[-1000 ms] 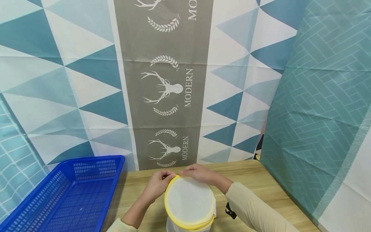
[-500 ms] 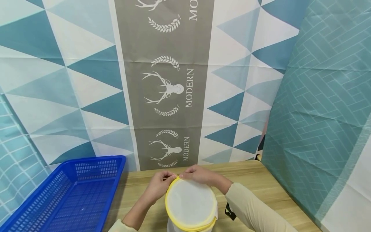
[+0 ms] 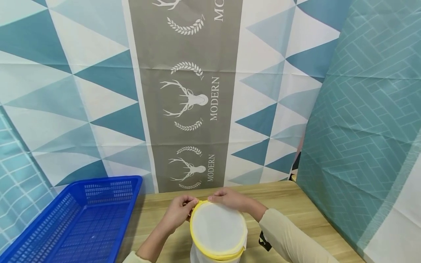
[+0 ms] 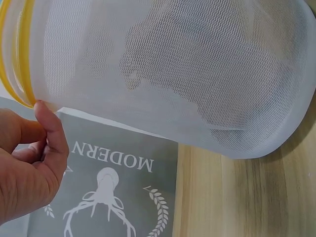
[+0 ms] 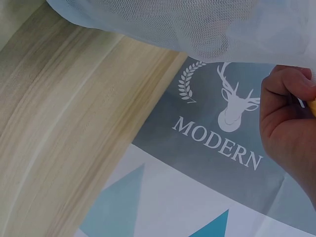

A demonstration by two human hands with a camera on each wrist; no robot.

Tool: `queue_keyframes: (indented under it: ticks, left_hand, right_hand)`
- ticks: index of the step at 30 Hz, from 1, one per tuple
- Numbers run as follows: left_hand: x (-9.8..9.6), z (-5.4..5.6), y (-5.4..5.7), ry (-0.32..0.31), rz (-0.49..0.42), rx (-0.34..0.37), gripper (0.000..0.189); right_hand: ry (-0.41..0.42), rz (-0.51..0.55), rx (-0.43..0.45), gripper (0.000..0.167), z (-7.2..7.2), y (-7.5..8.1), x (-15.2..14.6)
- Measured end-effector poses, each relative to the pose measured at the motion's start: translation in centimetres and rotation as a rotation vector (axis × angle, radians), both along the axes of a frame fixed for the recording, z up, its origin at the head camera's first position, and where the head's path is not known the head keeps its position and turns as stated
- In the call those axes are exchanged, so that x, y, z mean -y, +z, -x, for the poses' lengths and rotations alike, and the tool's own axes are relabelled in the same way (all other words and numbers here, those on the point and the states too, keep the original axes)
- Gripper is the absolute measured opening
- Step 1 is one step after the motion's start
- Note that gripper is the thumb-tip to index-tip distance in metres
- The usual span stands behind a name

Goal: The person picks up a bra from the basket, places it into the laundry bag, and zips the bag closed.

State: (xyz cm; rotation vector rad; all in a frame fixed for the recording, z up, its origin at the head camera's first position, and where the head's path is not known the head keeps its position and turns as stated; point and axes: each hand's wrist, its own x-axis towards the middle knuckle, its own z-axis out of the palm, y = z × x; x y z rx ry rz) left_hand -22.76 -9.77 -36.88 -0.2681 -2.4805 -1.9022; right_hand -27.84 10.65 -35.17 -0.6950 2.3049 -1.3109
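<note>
Two hands are working on one bag (image 3: 218,228). My left hand (image 3: 179,212) is pinching its yellow edge between thumb and finger; my right hand (image 3: 228,199) is gripping the same edge just beside, fingers curled. The bag, white mesh with one round top, is sitting over one wooden table (image 3: 279,197), to the right of one blue basket (image 3: 88,226); whether its bottom is touching the wood, I cannot tell. Two yellow bands (image 4: 22,49) are showing around its end in the left wrist view. Two pale sleeves (image 3: 292,237) are covering my forearms, and one black strap (image 3: 264,241) is hanging below the right one. Behind the table, one grey panel (image 3: 184,137) is displaying two whole stag heads (image 3: 197,99) and one cut off at the top. One green cloth (image 3: 361,128) is hanging at the right.
</note>
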Motion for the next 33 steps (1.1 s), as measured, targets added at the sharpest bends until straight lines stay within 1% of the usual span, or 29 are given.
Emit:
queue_keyframes:
  ticks: [6, 13, 17, 19, 24, 28, 33]
  left_hand:
    - [0.0, 0.0, 0.1, -0.007, 0.014, 0.001, 0.024]
    - [-0.1, 0.3, 0.2, 0.002, 0.028, -0.010, 0.024]
    - [-0.2, 0.3, 0.3, -0.002, 0.039, -0.018, 0.024]
    - [-0.3, 0.3, 0.3, -0.006, 0.043, -0.020, 0.024]
    - [-0.4, 0.2, 0.5, -0.002, 0.049, -0.021, 0.023]
    - [-0.5, 0.2, 0.6, 0.016, 0.063, -0.035, 0.021]
    - [-0.5, 0.2, 0.5, 0.037, 0.094, -0.079, 0.018]
  right_hand:
    - [-0.007, 0.013, -0.019, 0.033, -0.1, 0.1, 0.0]
    - [-0.005, 0.054, -0.076, 0.026, 0.2, 0.5, 0.4]
    - [-0.004, 0.036, -0.113, 0.023, 0.2, 0.9, 0.8]
    - [0.002, 0.009, -0.111, 0.024, 0.2, 1.0, 0.9]
    - [0.042, -0.026, -0.067, 0.027, 0.0, 1.2, 1.0]
    - [0.068, -0.029, -0.072, 0.027, -0.1, 1.1, 1.0]
    - [0.057, 0.000, -0.063, 0.025, -0.2, 1.0, 0.9]
